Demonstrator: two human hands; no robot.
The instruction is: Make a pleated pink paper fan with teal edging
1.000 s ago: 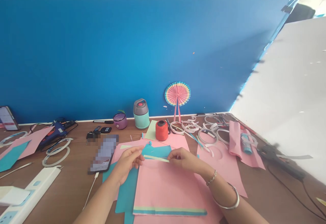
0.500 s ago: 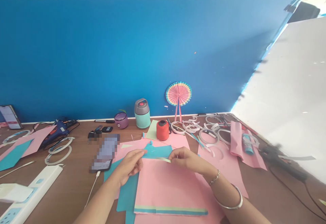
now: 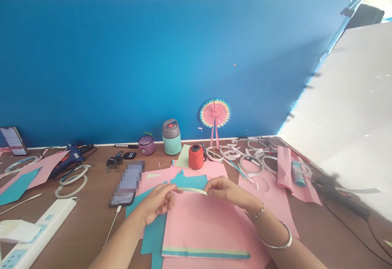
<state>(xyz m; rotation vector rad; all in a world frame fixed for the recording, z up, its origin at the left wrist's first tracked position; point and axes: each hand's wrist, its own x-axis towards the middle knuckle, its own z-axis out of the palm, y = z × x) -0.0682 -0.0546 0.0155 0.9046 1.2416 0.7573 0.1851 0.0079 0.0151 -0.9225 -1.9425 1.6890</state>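
A narrow pale green strip (image 3: 192, 190) stretches between my two hands, just above the top edge of a pink sheet (image 3: 205, 224). My left hand (image 3: 161, 201) pinches its left end between thumb and fingers. The right end is held in the closed fingers of my right hand (image 3: 222, 191). Yellow and teal bands run along the near edge of the pink sheet. Teal paper (image 3: 191, 181) lies behind the strip, and more teal and pink paper shows underneath and around.
A red thread spool (image 3: 196, 157), a teal flask (image 3: 171, 137) and a round paper fan (image 3: 215, 114) stand toward the blue panel. Coiled strips (image 3: 229, 151) lie at right. A phone (image 3: 127, 183) and a power strip (image 3: 39, 232) are at left.
The pale strip now shows across the space between my hands; before, only a short part near my right hand was visible. Both hands have barely moved.
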